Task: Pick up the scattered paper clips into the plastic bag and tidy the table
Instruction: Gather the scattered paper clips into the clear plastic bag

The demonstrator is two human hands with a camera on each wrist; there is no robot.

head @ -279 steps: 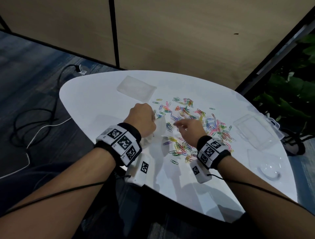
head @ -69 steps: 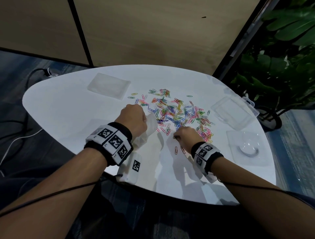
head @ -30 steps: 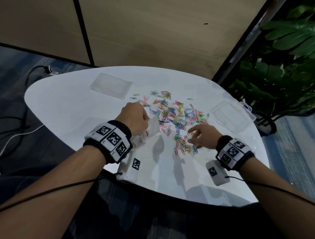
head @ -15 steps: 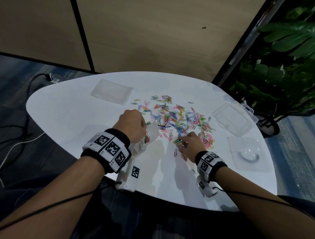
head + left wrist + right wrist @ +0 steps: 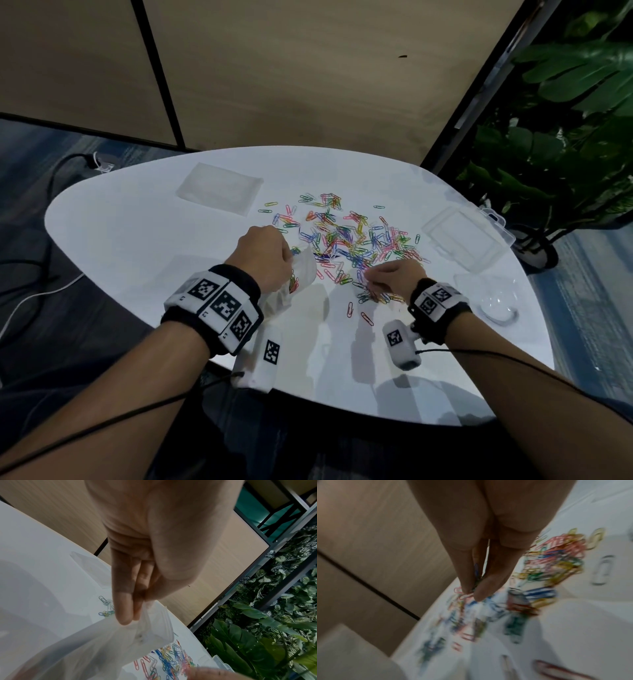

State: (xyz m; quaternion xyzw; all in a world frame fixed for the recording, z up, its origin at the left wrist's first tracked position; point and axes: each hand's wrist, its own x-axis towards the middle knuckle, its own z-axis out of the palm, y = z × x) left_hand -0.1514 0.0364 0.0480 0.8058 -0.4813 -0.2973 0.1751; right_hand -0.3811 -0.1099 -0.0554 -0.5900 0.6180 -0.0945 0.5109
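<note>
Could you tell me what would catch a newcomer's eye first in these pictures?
The spread of coloured paper clips across the middle of the white table. At its near edge, the left hand pinches a clear plastic bag open, while the right hand pinches up a few clips.

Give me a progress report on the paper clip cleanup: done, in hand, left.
Done: a few coloured clips show inside the plastic bag, whose mouth the left hand pinches open. In hand: the right hand pinches some clips at the near edge of the pile. Left: most of the paper clips lie scattered on the white table, plus two strays nearer the person.
</note>
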